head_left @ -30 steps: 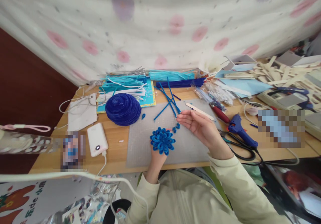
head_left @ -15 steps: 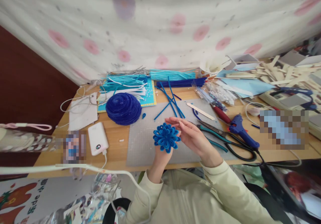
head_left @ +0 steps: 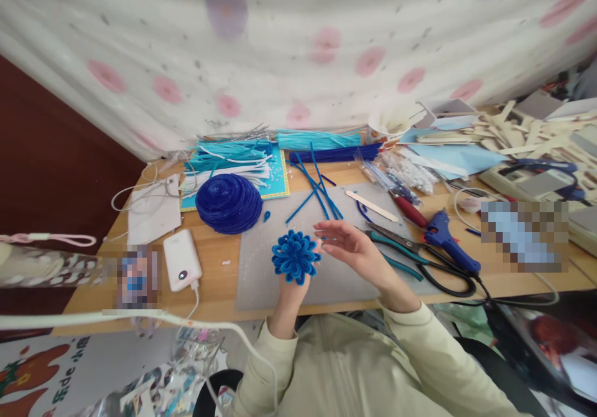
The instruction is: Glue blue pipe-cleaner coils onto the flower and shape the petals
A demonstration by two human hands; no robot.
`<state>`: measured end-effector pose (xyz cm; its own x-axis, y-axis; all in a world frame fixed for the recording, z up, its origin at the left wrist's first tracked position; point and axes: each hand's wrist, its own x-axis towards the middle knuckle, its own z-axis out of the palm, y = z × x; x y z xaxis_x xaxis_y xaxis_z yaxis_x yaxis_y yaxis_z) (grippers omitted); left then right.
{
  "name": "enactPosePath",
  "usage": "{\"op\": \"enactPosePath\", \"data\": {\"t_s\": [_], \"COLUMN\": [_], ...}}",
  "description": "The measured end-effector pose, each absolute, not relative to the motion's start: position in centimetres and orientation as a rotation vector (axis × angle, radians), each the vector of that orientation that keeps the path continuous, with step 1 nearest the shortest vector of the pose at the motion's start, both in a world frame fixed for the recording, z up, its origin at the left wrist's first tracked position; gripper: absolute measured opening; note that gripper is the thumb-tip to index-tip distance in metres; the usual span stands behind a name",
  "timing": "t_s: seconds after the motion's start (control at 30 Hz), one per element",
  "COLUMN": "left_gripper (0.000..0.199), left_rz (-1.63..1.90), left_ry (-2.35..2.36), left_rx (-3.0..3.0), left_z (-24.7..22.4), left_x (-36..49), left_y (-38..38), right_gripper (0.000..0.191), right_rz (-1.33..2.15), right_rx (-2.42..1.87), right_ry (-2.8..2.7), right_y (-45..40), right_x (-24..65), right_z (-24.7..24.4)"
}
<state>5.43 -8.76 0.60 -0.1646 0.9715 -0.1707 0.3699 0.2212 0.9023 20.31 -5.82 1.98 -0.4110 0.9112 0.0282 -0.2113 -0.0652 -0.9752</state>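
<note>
A blue pipe-cleaner flower [head_left: 295, 257] with many looped petals faces up above the grey cutting mat [head_left: 261, 289]. My left hand [head_left: 295, 292] holds it from below, its fingers mostly hidden behind the petals. Just right of the flower is my right hand [head_left: 354, 252], fingers stretched out and slightly spread, with nothing in them. Beyond the hands, several loose blue pipe cleaners [head_left: 321, 193] lie crossed on the mat. A small blue loop [head_left: 267, 216] rests near the mat's left edge, beside a dark blue coiled dome [head_left: 229, 203].
To the right are scissors [head_left: 410, 246], a blue glue gun [head_left: 450, 239] and a wooden stick [head_left: 372, 206]. A white power bank [head_left: 181, 259] with a cable lies left. Bundles of turquoise pipe cleaners [head_left: 319, 139] and a paper cup [head_left: 387, 132] stand along the back.
My left hand has moved a little left with the flower. My right hand has come away from the petals, its fingers spreading, so a gap shows between them.
</note>
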Motion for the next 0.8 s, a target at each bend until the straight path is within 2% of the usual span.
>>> {"op": "enactPosePath", "data": {"t_s": [0.13,0.4,0.63,0.73,0.8], "left_gripper": [0.027,0.033,0.031,0.030,0.030], "left_rz": [1.076,1.328,1.382,1.385,1.368], "left_ry": [1.667,1.469,1.359,1.341,1.360], "left_rx": [1.164,0.900,0.826,0.796,0.801], "left_z": [1.0,-0.1,-0.4,-0.7,-0.8], "left_x": [5.5,5.3,5.1,5.3,5.5], "left_y": [-8.7,-8.9,-8.9,-8.9,-8.9], "right_gripper": [0.043,0.028,0.016,0.012,0.019], "right_rz": [1.711,1.811,1.392,1.281,1.273], "right_rx": [-0.770,-0.751,-0.737,-0.744,-0.866], "right_ry": [-1.339,-0.977,-0.552,-0.613,-0.751], "right_y": [-5.8,-5.6,-4.2,-4.3,-4.7], "right_x": [21.1,22.7,28.0,29.4,28.9], "right_z": [2.3,3.8,3.2,3.4,3.7]}}
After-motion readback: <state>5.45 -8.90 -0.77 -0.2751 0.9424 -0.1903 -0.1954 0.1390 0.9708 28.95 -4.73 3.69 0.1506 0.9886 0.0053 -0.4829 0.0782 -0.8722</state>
